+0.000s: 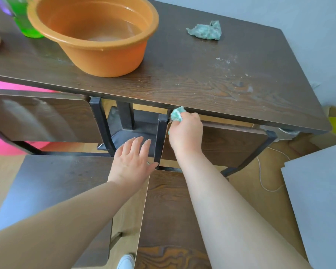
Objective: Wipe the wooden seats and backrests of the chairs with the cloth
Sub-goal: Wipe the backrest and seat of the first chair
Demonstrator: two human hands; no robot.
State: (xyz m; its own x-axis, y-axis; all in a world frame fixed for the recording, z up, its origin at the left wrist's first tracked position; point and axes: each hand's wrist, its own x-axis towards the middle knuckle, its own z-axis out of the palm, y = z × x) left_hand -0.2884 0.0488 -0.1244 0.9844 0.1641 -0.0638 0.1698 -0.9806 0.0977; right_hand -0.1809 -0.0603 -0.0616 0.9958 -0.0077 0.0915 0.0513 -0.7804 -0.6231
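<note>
Two dark wooden chairs with black metal frames stand tucked against the table. My right hand [185,133] grips a crumpled green cloth [177,114] at the top left corner of the right chair's backrest [231,144], just under the table edge. My left hand [133,160] hovers with straight, spread fingers between the two chairs, beside the right chair's black frame post [160,138]. The right chair's seat [167,210] lies below my right forearm. The left chair's backrest [41,117] and its seat [62,183] are to the left.
The dark wooden table [202,74] carries an orange basin [97,35] with water, a second green cloth [205,30] and a green bottle [25,24]. A grey board [318,200] stands at the right. A white cable [264,181] lies on the floor; a pink object [6,144] is at the left.
</note>
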